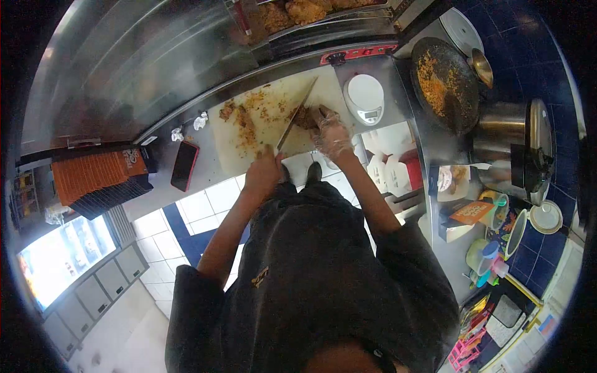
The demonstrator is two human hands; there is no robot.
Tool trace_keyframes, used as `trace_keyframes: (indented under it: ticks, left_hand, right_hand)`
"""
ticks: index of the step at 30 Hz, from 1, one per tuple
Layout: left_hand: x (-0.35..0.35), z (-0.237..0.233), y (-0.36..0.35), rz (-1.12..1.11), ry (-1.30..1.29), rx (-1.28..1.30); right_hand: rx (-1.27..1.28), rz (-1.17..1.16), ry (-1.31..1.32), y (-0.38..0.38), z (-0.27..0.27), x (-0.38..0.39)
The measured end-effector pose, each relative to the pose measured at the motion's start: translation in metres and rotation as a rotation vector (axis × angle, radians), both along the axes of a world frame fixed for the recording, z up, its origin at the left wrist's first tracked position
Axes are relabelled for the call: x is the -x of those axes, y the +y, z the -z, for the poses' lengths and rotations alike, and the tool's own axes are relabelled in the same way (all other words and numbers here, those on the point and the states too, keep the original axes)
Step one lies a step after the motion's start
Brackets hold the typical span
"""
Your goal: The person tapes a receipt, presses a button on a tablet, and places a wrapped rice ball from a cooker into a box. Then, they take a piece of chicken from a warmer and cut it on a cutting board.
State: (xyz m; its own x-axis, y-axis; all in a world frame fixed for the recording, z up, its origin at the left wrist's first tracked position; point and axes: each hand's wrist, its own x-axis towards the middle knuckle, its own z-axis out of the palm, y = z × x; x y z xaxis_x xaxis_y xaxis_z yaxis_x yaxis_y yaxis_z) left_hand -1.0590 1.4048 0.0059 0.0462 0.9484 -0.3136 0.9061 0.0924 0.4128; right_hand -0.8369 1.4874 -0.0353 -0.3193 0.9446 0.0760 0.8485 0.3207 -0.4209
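My left hand (264, 171) is closed round the handle of a long knife (296, 115), whose blade slants up and right over a white cutting board (236, 158). My right hand (334, 135), in a clear plastic glove, presses a piece of browned meat (303, 118) on the board, its fingers curled on the meat's right side. The blade lies along the left of this piece. Cut breaded pieces (244, 127) and crumbs are scattered across the board's left half.
Right of the board stands a white kitchen scale (365, 98); beyond it are a dark pan of crumbs (444, 87) and a large metal pot (504, 146). A phone (185, 165) and crumpled foil (200, 120) lie left. Fried pieces (305, 11) fill a tray above.
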Motion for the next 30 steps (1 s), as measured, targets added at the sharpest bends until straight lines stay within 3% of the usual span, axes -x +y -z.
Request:
trace_keyframes:
  ticks: [4,6,9,14,16,19,23,27,30]
  left_hand:
    - [0.001,-0.008,0.004,0.051,-0.031,-0.092]
    - [-0.002,-0.038,-0.011,-0.012,0.017,-0.019]
    - [-0.007,-0.049,-0.012,-0.031,-0.02,0.004]
    - [-0.013,-0.038,-0.008,-0.01,-0.021,0.042]
    - [-0.018,-0.024,-0.004,-0.027,0.013,0.074]
    - [-0.027,0.005,0.012,-0.023,-0.056,0.0]
    - [-0.032,-0.005,0.028,-0.003,-0.058,0.015]
    - [-0.024,-0.041,0.001,0.004,-0.05,-0.008]
    - [-0.027,-0.039,-0.005,0.001,-0.045,0.04]
  right_hand:
    - [0.028,0.008,-0.01,-0.001,0.0,-0.001]
    - [0.044,0.044,0.009,-0.003,-0.005,0.002]
    - [0.011,0.053,0.05,-0.003,0.002,0.003]
    - [0.001,0.05,0.036,-0.003,-0.001,0.003]
    - [0.1,0.094,0.035,-0.003,-0.004,0.005]
    - [0.045,0.104,0.014,-0.005,-0.006,0.007]
    - [-0.052,0.027,0.027,-0.002,-0.001,-0.001]
    - [0.043,0.128,0.096,-0.006,0.006,-0.002]
    - [0.072,0.126,0.073,-0.008,0.014,-0.003]
